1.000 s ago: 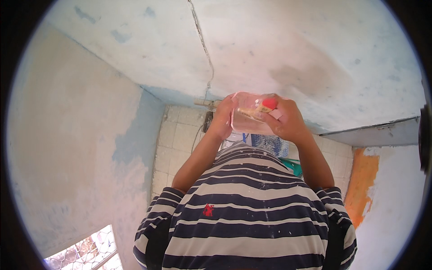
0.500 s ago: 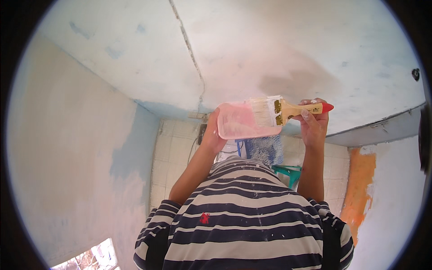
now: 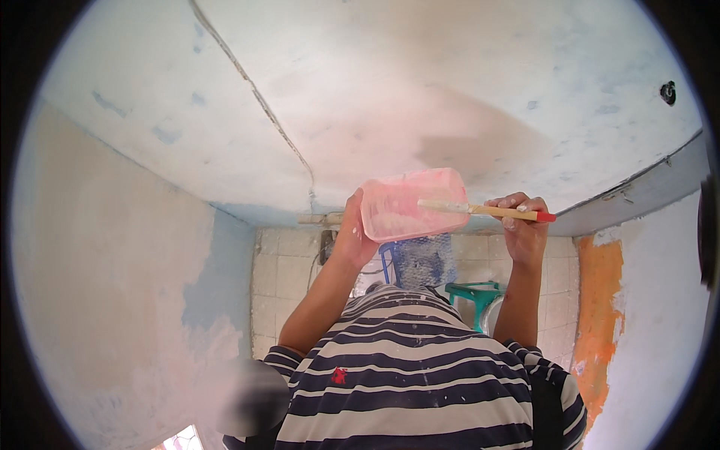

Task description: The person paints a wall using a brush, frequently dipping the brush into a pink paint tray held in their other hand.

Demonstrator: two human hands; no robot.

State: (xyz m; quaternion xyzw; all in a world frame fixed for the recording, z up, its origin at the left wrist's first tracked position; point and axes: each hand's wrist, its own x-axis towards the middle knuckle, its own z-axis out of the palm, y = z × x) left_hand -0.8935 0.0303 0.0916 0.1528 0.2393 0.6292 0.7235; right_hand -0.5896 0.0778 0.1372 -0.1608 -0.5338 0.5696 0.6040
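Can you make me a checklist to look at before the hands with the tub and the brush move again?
1. Left hand holds the pink tub by its side: ok.
2. Right hand grips the paintbrush by its wooden handle: ok.
3. Bristles line up with the tub's opening: ok, they point into it in this view. Whether they touch it: cannot tell.
4. Enough paint in the tub: cannot tell. Pale streaks show inside, but not how deep it is.
5. Hands clean: not ok, there are white paint spots on both.
6. Right forearm clear of the green stool: cannot tell, they overlap in this view.
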